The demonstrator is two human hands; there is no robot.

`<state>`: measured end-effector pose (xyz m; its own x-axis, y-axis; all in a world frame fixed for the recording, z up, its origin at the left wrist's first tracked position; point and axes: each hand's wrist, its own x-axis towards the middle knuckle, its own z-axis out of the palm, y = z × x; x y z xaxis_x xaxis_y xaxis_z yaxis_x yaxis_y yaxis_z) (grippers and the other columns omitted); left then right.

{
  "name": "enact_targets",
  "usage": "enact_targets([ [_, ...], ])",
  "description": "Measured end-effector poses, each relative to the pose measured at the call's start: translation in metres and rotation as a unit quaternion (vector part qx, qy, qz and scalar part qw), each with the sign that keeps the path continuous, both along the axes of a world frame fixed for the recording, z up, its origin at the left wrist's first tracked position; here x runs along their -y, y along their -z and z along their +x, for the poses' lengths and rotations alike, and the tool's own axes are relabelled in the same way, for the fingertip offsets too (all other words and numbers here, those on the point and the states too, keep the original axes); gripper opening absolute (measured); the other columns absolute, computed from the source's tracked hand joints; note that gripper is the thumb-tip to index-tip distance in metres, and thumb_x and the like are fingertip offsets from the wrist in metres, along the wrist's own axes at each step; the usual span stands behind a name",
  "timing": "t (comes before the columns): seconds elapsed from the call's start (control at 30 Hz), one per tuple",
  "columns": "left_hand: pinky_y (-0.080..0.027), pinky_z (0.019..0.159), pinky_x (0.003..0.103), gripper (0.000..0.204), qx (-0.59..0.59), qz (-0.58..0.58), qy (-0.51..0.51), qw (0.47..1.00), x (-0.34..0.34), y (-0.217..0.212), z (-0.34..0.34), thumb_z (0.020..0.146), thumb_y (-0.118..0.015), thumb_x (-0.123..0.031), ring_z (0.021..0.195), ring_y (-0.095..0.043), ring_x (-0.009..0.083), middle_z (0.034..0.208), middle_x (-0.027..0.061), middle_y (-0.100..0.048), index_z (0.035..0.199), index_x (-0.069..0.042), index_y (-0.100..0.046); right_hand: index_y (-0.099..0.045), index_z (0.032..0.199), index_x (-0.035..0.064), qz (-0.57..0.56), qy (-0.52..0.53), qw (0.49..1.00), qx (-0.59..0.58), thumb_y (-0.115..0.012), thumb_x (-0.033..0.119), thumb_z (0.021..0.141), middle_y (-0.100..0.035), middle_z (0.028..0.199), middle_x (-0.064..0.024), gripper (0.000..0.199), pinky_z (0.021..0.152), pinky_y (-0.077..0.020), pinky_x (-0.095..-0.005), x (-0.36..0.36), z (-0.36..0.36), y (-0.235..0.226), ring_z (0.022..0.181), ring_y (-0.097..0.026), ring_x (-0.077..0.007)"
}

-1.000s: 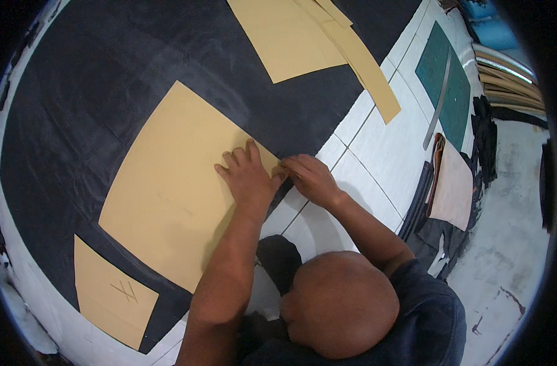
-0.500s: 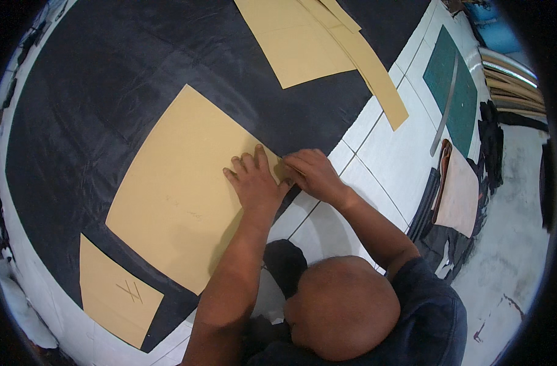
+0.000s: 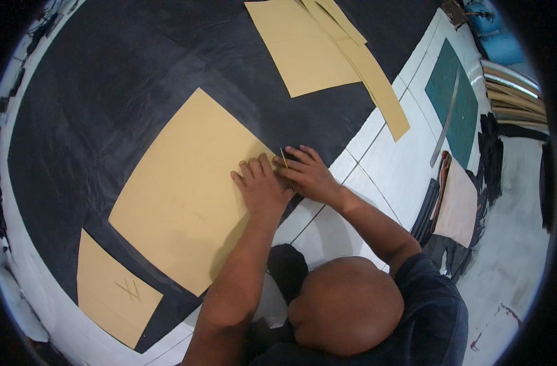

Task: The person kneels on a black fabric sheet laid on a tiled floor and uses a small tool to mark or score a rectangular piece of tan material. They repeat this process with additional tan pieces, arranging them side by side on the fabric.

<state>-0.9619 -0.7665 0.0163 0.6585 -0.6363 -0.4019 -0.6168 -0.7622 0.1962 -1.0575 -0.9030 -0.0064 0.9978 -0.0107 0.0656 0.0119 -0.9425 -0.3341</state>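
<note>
My left hand point(image 3: 262, 188) lies with fingers spread on a large tan card sheet point(image 3: 174, 183), pressing near its right corner. Beside it, at the card's edge, my right hand point(image 3: 312, 177) has thumb and fingers closed on a thin yellowish stick point(image 3: 284, 158), which points up between the fingers; its lower end is hidden. Whether it is a pen or some other tool I cannot make out. Under the card spreads a large black sheet of material point(image 3: 65, 146). A smaller tan card piece point(image 3: 117, 290) with pencil-like marks rests on it at the lower left.
More tan card pieces point(image 3: 318, 61) overlap at the top, one strip reaching over white tiles point(image 3: 382, 161). A green mat point(image 3: 452, 91) with a metal strip point(image 3: 447, 119) across it lies at the right. Folded pale pink material point(image 3: 458, 201) sits nearer, with rolls point(image 3: 513, 100) behind.
My right hand has turned and its fingers have lifted, bringing the thin stick into sight. My left hand stays on the card. The whole view has shifted slightly.
</note>
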Motion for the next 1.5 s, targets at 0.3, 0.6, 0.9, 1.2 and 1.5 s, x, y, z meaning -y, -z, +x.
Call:
enact_targets([
  [0.3, -0.022, 0.120, 0.058, 0.097, 0.018, -0.109, 0.038, 0.993, -0.029, 0.010, 0.000, 0.077, -0.077, -0.058, 0.144, -0.033, 0.0385, 0.150, 0.0184, -0.041, 0.150, -0.007, -0.040, -0.069, 0.108, 0.0165, -0.050, -0.024, 0.998, -0.032, -0.072, 0.016, 0.082, -0.061, 0.137, -0.0009, 0.027, 0.121, -0.0182, -0.0625, -0.002, 0.003, -0.005, 0.137, -0.047, -0.0291],
  [0.6, -0.024, 0.120, 0.058, 0.085, 0.046, -0.056, 0.072, 0.995, -0.226, 0.002, 0.016, 0.077, -0.076, -0.056, 0.146, -0.032, 0.0394, 0.153, 0.0185, -0.039, 0.149, -0.020, -0.049, -0.070, 0.109, 0.0178, -0.104, -0.013, 0.994, -0.022, -0.068, 0.013, 0.083, -0.065, 0.133, -0.0013, 0.026, 0.119, -0.0193, -0.0652, -0.005, 0.003, 0.000, 0.131, -0.051, -0.0304],
  [0.9, -0.031, 0.120, 0.051, 0.100, -0.003, -0.008, 0.074, 0.997, -0.353, -0.022, 0.043, 0.070, -0.086, -0.041, 0.145, -0.033, 0.0398, 0.156, 0.0183, -0.035, 0.155, -0.023, -0.036, -0.069, 0.111, 0.0143, -0.118, -0.013, 0.993, -0.028, -0.068, 0.017, 0.092, -0.063, 0.139, -0.0018, 0.019, 0.119, -0.0211, -0.0607, -0.013, 0.008, -0.013, 0.130, -0.053, -0.0290],
  [1.2, -0.031, 0.121, 0.050, 0.125, -0.034, 0.029, 0.084, 0.995, -0.350, -0.025, 0.040, 0.055, -0.096, -0.035, 0.148, -0.027, 0.0420, 0.161, 0.0195, -0.026, 0.158, -0.020, -0.028, -0.065, 0.125, 0.0123, -0.152, 0.010, 0.984, -0.095, -0.064, 0.018, 0.096, -0.065, 0.133, -0.0034, 0.030, 0.118, -0.0228, -0.0602, -0.018, 0.014, -0.016, 0.128, -0.055, -0.0286],
  [1.5, -0.021, 0.125, 0.051, 0.144, -0.034, 0.079, 0.093, 0.992, -0.353, -0.020, 0.035, 0.045, -0.100, -0.039, 0.153, -0.015, 0.0406, 0.166, 0.0195, -0.014, 0.161, -0.018, -0.017, -0.058, 0.137, 0.0142, -0.165, 0.022, 0.981, -0.096, -0.064, 0.015, 0.093, -0.066, 0.127, -0.0046, 0.045, 0.115, -0.0272, -0.0627, -0.028, 0.022, -0.017, 0.127, -0.057, -0.0279],
])
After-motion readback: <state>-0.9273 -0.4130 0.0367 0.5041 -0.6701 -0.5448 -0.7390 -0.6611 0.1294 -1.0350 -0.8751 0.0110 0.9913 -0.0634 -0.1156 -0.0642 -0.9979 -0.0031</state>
